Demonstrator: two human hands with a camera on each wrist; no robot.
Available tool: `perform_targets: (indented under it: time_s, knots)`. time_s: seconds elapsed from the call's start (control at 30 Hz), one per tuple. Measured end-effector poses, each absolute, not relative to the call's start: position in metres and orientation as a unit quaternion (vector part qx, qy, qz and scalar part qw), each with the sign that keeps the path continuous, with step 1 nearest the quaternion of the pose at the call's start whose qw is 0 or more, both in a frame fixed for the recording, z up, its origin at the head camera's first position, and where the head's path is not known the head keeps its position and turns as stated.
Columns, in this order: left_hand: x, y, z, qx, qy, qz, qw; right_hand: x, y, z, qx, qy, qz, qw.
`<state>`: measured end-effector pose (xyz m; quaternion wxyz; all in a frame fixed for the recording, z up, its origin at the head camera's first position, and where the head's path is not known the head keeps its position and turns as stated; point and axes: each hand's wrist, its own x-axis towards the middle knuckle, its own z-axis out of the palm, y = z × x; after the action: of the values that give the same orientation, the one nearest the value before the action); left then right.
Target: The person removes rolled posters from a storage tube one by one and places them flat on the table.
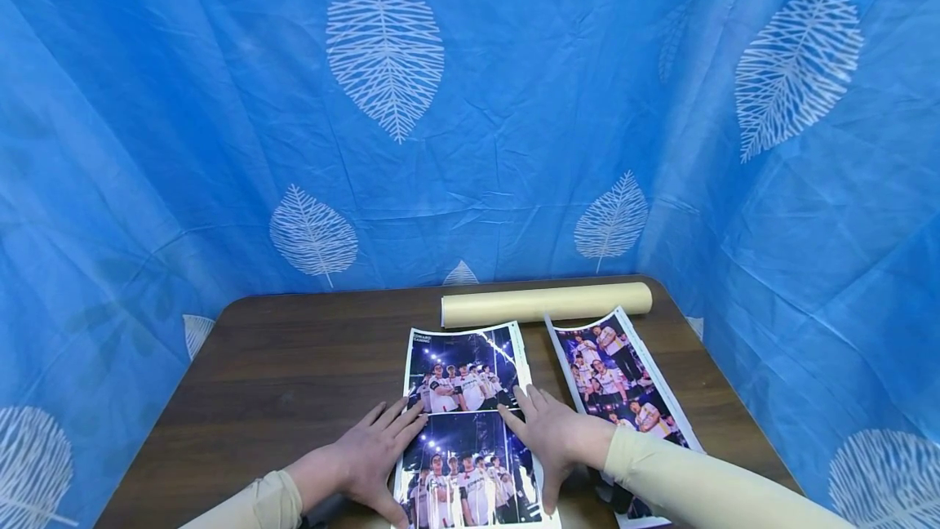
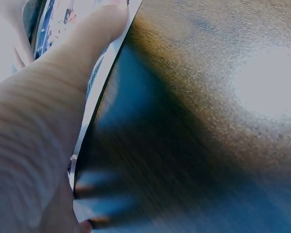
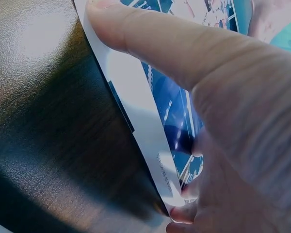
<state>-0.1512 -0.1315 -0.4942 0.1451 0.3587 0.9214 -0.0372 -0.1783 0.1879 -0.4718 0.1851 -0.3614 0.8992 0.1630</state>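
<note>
A glossy poster (image 1: 470, 451), printed with two group photos one above the other, lies on the table in front of me. My left hand (image 1: 373, 455) rests on its left edge, fingers spread and pointing away. On the opposite edge my right hand (image 1: 551, 435) touches the poster, its fingers also spread. The left wrist view has the left thumb (image 2: 104, 26) on the white border near the sheet's edge. In the right wrist view the right thumb (image 3: 136, 29) lies across the white margin (image 3: 136, 92), with the other fingertips farther along the same edge.
Right of the poster, a second printed sheet (image 1: 613, 366) lies slanted, its lower part partly hidden by the right forearm. A cream-coloured roll (image 1: 547, 304) lies along the back of the dark wooden table (image 1: 294, 374). Blue leaf-patterned cloth (image 1: 499, 104) hangs behind and at both sides.
</note>
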Motion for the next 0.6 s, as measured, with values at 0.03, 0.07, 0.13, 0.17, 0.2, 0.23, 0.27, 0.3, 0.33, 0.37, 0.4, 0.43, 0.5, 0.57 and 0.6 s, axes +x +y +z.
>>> perform_targets:
  time_s: [0.03, 0.07, 0.13, 0.17, 0.2, 0.23, 0.27, 0.3, 0.33, 0.37, 0.4, 0.43, 0.5, 0.57, 0.6]
  knots:
    - [-0.151, -0.1316, -0.4943, 0.359, 0.921, -0.037, 0.145, -0.1782, 0.1882, -0.4715, -0.363, 0.899, 0.161, 0.184]
    - [-0.151, -0.1317, -0.4944, 0.359, 0.921, -0.037, 0.145, -0.1782, 0.1884, -0.4714, -0.365, 0.899, 0.16, 0.182]
    - [-0.151, -0.132, -0.4949, 0.359, 0.922, -0.034, 0.142, -0.1781, 0.1886, -0.4707, -0.367, 0.898, 0.162, 0.179]
    - [-0.1511, -0.1322, -0.4953, 0.359, 0.922, -0.032, 0.141, -0.1779, 0.1886, -0.4705, -0.367, 0.898, 0.162, 0.178]
    - [-0.1511, -0.1323, -0.4958, 0.36, 0.922, -0.03, 0.14, -0.1776, 0.1885, -0.4701, -0.367, 0.898, 0.164, 0.176]
    - [-0.151, -0.1324, -0.4959, 0.36, 0.922, -0.027, 0.138, -0.1772, 0.1883, -0.4699, -0.367, 0.899, 0.164, 0.175]
    - [-0.1511, -0.1325, -0.4964, 0.36, 0.922, -0.025, 0.138, -0.177, 0.188, -0.4696, -0.366, 0.899, 0.165, 0.176]
    - [-0.1511, -0.1325, -0.4963, 0.361, 0.922, -0.023, 0.135, -0.1769, 0.1878, -0.4694, -0.365, 0.899, 0.165, 0.177]
    - [-0.1513, -0.1325, -0.4965, 0.362, 0.922, -0.021, 0.133, -0.1768, 0.1875, -0.469, -0.363, 0.9, 0.163, 0.179]
    - [-0.1515, -0.1327, -0.4963, 0.364, 0.922, -0.022, 0.13, -0.1768, 0.1872, -0.4687, -0.361, 0.9, 0.162, 0.181]
    - [-0.1516, -0.1328, -0.496, 0.365, 0.922, -0.022, 0.129, -0.1769, 0.187, -0.4684, -0.359, 0.901, 0.16, 0.184]
    - [-0.1519, -0.1332, -0.4955, 0.367, 0.921, -0.023, 0.126, -0.1772, 0.1868, -0.4682, -0.358, 0.901, 0.158, 0.187]
    - [-0.1528, -0.134, -0.4939, 0.37, 0.92, -0.026, 0.128, -0.1781, 0.187, -0.468, -0.358, 0.9, 0.158, 0.189]
    - [-0.1545, -0.1354, -0.4919, 0.37, 0.918, -0.019, 0.139, -0.1798, 0.1882, -0.468, -0.362, 0.899, 0.155, 0.191]
    - [-0.1558, -0.1362, -0.4908, 0.368, 0.918, -0.01, 0.146, -0.1808, 0.1894, -0.4681, -0.365, 0.899, 0.152, 0.19]
